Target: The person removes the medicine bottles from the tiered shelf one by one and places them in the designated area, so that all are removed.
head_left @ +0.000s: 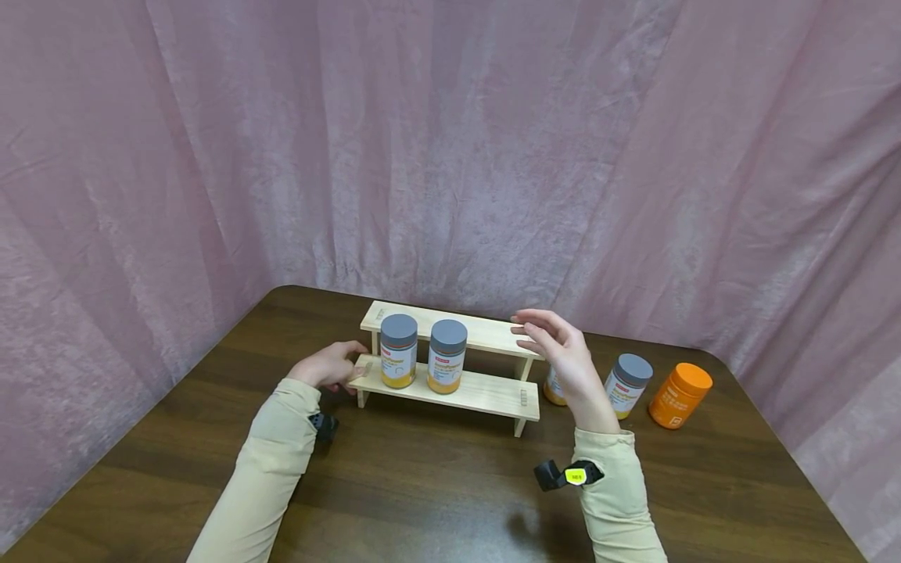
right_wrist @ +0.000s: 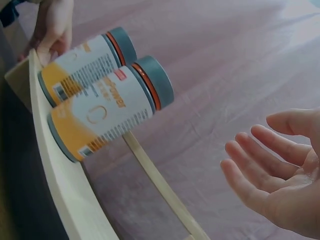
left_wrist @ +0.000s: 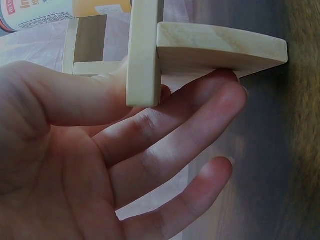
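A two-step wooden shelf (head_left: 486, 393) stands on the dark table. My left hand (head_left: 329, 366) grips the left end of its lower board; in the left wrist view the thumb lies on top of the board (left_wrist: 144, 55) and the fingers reach beneath it. Two grey-lidded supplement jars, a left one (head_left: 398, 352) and a right one (head_left: 446, 358), are upright on the lower board. Over the right end of the upper board hovers my right hand (head_left: 566, 363), fingers spread and loosely bent. It holds nothing in the right wrist view, apart from the jars there.
To the right of the shelf, a grey-lidded jar (head_left: 554, 389) is partly hidden behind my right hand. Another grey-lidded jar (head_left: 626, 387) and an orange jar (head_left: 680, 396) stand farther right on the table (head_left: 422, 485). A pink curtain (head_left: 450, 156) hangs behind.
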A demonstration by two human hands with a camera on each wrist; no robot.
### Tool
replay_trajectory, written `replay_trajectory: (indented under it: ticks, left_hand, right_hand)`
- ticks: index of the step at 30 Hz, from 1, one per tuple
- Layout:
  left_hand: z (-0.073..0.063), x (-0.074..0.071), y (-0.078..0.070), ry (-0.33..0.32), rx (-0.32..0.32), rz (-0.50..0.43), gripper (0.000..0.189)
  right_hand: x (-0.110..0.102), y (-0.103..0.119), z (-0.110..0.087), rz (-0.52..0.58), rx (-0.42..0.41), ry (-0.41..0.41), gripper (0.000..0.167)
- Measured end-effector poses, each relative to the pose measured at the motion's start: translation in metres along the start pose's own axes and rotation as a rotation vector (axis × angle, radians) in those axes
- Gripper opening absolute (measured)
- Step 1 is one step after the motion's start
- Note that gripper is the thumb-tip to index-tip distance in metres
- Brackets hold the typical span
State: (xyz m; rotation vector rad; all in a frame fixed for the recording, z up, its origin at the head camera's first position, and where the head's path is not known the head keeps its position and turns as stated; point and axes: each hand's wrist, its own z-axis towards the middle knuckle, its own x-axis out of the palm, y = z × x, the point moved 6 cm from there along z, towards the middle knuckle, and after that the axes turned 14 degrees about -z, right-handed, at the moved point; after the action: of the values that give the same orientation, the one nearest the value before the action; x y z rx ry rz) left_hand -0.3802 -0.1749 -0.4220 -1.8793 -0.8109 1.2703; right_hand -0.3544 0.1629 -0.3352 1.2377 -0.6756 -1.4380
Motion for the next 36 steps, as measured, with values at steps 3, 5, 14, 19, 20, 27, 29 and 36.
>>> replay_trajectory:
  ticks: [3, 5, 14, 19, 20, 27, 29, 36]
  left_hand:
    - [0.0, 0.0, 0.0, -0.001, -0.001, -0.002, 0.042]
    - [0.0, -0.001, 0.001, -0.001, -0.007, -0.006, 0.042]
    - [-0.001, -0.001, 0.0, 0.001, -0.013, -0.009, 0.043]
    - [-0.001, 0.0, 0.001, -0.003, -0.01, -0.016, 0.044]
    - [0.0, 0.001, 0.001, -0.005, -0.01, -0.017, 0.044]
    - [0.002, 0.002, 0.003, -0.011, -0.015, -0.016, 0.043]
    - [0.001, 0.002, 0.002, -0.01, -0.011, -0.009, 0.043]
    - [-0.001, 0.0, 0.0, -0.016, -0.006, -0.013, 0.042]
  right_hand:
    - [0.004, -0.003, 0.001, 0.014, 0.016, 0.018, 0.038]
    - [0.008, -0.006, 0.003, 0.026, 0.034, 0.029, 0.038]
    - [0.019, -0.015, 0.005, 0.04, 0.101, 0.04, 0.036]
    - [0.021, -0.016, 0.006, 0.07, 0.116, 0.036, 0.035]
    - [0.022, -0.017, 0.006, 0.072, 0.118, 0.039, 0.035]
    - [0.029, -0.022, 0.007, 0.069, 0.139, 0.064, 0.035]
    - [0.031, -0.023, 0.007, 0.074, 0.141, 0.067, 0.035]
    - [0.036, -0.022, 0.008, 0.087, 0.133, 0.069, 0.036]
